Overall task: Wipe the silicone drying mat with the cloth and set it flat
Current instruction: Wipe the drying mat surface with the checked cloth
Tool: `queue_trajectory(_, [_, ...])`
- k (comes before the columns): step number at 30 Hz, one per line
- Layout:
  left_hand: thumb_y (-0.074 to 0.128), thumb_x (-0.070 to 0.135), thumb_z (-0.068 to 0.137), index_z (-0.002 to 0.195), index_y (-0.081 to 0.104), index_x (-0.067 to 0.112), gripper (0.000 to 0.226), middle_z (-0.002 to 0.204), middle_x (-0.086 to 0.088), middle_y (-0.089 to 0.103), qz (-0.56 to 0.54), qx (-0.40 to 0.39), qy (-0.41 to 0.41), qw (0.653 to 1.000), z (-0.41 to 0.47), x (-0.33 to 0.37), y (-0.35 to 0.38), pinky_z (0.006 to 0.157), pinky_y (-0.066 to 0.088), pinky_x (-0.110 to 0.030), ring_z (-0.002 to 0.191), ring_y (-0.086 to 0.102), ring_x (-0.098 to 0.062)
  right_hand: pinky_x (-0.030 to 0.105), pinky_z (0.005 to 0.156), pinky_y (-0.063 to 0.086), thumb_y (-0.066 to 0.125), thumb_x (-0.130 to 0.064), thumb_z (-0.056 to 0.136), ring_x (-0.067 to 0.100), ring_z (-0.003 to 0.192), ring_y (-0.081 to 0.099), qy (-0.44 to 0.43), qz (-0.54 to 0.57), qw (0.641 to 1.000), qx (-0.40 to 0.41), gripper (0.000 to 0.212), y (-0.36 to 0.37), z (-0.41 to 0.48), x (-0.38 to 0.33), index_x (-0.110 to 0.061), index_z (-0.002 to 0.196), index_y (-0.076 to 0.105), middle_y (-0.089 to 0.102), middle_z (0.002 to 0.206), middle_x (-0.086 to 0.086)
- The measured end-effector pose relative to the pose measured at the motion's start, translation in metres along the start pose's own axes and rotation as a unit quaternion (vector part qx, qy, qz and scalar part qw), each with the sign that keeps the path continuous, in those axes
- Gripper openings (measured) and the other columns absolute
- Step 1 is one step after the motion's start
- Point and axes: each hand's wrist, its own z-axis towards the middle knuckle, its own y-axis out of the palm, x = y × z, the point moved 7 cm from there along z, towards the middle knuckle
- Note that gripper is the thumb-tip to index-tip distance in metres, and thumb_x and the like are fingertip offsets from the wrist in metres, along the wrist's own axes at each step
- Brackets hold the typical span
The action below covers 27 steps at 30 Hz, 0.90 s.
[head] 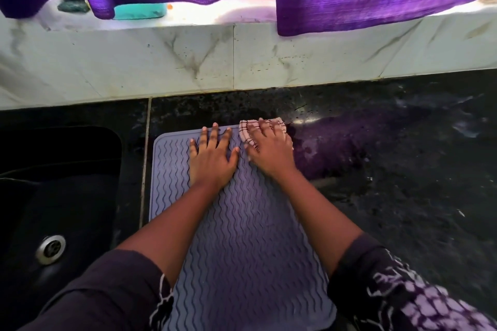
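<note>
Wiping is in hand: the right hand (269, 150), fingers curled over the cloth (246, 132), works the far right corner of the mat (242, 236); the left hand (212, 158), fingers straight, pins it to the counter (390, 174); next, probably a sweep nearward.

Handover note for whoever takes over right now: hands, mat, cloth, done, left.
Left hand: flat, fingers spread, pressing the mat near its far edge.
Right hand: grips the bunched cloth at the mat's far right corner.
The mat lies on the dark counter, right of the sink, seemingly flat.
Done: mat laid out, cloth on it.
Left: wipe the rest (how much is already wiped cannot be told), then check it lies flat.
</note>
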Motion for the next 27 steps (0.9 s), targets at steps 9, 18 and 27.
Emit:
queue_trajectory(9, [0.022, 0.056, 0.093, 0.149, 0.015, 0.032, 0.061, 0.160, -0.003, 0.010, 0.002, 0.004, 0.002, 1.000, 0.000, -0.001, 0.001, 0.115, 0.001, -0.050, 0.146, 0.003, -0.026, 0.045, 0.100, 0.037, 0.046, -0.034, 0.088, 0.030, 0.132, 0.028, -0.013, -0.075, 0.996, -0.045, 0.054, -0.003, -0.100, -0.001, -0.018, 0.138, 0.037, 0.036, 0.146, 0.007])
queue_trajectory(18, [0.021, 0.056, 0.093, 0.149, 0.015, 0.032, 0.062, 0.160, -0.003, 0.010, 0.002, 0.006, 0.002, 1.000, 0.001, 0.000, 0.002, 0.115, 0.002, -0.050, 0.147, 0.003, -0.026, 0.058, 0.107, 0.013, 0.039, -0.044, 0.090, 0.029, 0.137, 0.022, 0.033, -0.075, 0.996, -0.044, 0.051, -0.009, -0.035, 0.000, -0.029, 0.139, 0.035, 0.030, 0.150, 0.003])
queue_trajectory(27, [0.022, 0.056, 0.093, 0.149, 0.016, 0.032, 0.061, 0.160, -0.003, 0.010, 0.000, 0.000, 0.002, 1.000, 0.000, -0.001, 0.001, 0.115, 0.001, -0.050, 0.146, 0.003, -0.027, 0.048, 0.095, 0.037, 0.048, -0.033, 0.087, 0.034, 0.128, 0.030, -0.009, -0.128, 0.990, -0.058, 0.053, -0.004, -0.090, -0.009, -0.018, 0.138, 0.037, 0.040, 0.142, 0.009])
